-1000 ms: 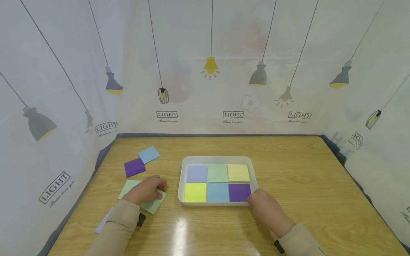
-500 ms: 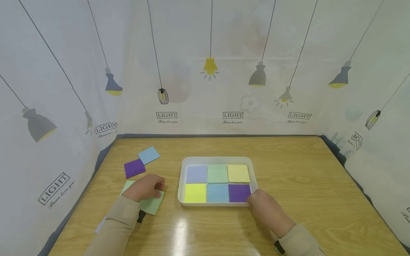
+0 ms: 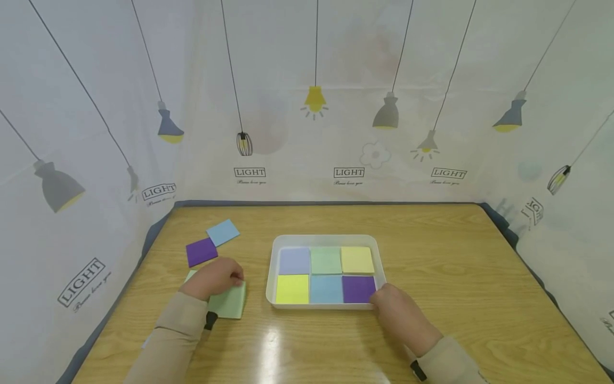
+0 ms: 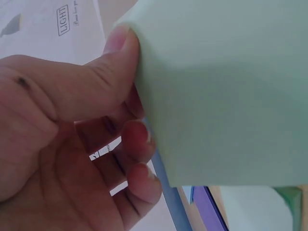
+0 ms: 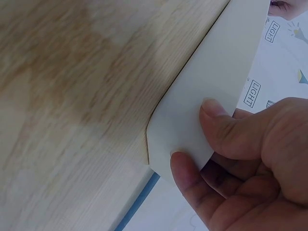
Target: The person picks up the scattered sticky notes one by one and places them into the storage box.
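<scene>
My left hand [image 3: 216,278] pinches a light green sticky note pad [image 3: 229,302] at its edge, left of the white tray. In the left wrist view the thumb lies along the edge of the green pad [image 4: 226,96], the other fingertips behind or below it. Another green piece [image 3: 191,274] lies partly hidden beneath that hand. With thumb and forefinger my right hand [image 3: 405,319] grips the front right corner of the tray [image 5: 192,120]. Several square sticky note pads fill the tray in two rows: lavender [image 3: 295,261], green [image 3: 325,261], pale yellow [image 3: 357,260], bright yellow [image 3: 292,289], blue [image 3: 326,289] and purple [image 3: 358,289].
A blue pad [image 3: 223,232] and a purple pad [image 3: 201,252] lie touching at the back left of the wooden table [image 3: 431,240]. A lavender piece [image 3: 146,341] peeks out beside the left sleeve. Fabric walls with printed lamps [image 3: 307,149] enclose the table's back and sides.
My left hand has shifted slightly up and back, and the green pad in it has turned so its edges stand straighter. The right hand and the tray have stayed still.
</scene>
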`<state>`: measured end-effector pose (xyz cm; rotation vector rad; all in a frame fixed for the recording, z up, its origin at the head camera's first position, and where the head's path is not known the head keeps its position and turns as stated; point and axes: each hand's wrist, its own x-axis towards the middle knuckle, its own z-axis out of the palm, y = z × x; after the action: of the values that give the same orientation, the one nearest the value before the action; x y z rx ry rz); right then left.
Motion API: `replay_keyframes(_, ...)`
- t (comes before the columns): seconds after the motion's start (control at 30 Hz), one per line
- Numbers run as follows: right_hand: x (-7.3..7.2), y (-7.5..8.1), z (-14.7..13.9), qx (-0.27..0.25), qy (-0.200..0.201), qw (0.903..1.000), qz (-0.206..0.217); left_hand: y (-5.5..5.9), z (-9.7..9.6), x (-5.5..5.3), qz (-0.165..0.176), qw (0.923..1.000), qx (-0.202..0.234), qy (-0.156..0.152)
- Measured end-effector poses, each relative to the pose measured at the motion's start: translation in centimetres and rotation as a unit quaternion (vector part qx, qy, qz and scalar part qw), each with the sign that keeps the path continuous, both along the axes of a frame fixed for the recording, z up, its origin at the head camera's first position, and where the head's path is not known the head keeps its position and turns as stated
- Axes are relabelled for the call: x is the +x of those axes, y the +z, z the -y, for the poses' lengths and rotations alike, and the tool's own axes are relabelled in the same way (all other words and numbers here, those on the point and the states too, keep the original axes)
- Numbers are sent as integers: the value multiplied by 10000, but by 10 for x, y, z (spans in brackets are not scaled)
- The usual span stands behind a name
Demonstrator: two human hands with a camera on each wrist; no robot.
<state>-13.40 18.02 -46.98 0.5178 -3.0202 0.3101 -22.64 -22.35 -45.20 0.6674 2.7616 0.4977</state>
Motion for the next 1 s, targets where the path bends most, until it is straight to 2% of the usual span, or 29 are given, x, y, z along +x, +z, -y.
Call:
replay_keyframes(0.23,1,-1,0,-15,52,9999,-107,8,-5,2,-24,9999,-56,-142)
replay_keyframes(0.43,1,0,-1,-70,61,9999,-124,21,-11,3,78,9999,-116,40)
replay_keyframes(0.53,1,1,-1,-113,26,9999,-75,28,-15,1,-78,9998,-180,83)
replay_keyframes(0.6,1,1,-1,-136,4,9999,-42,33,-19,-1,-287,9993,-243,-32)
replay_keyframes(0.7,1,2,0,-114,-12,9999,10,39,-25,-4,-636,9967,-357,-360)
replay_keyframes(0.77,1,1,0,-74,-12,10000,28,43,-31,-7,-757,9950,-424,-499)
replay_keyframes(1.0,0,0,0,-11,-11,10000,-25,59,-58,-11,-755,9942,-502,-572)
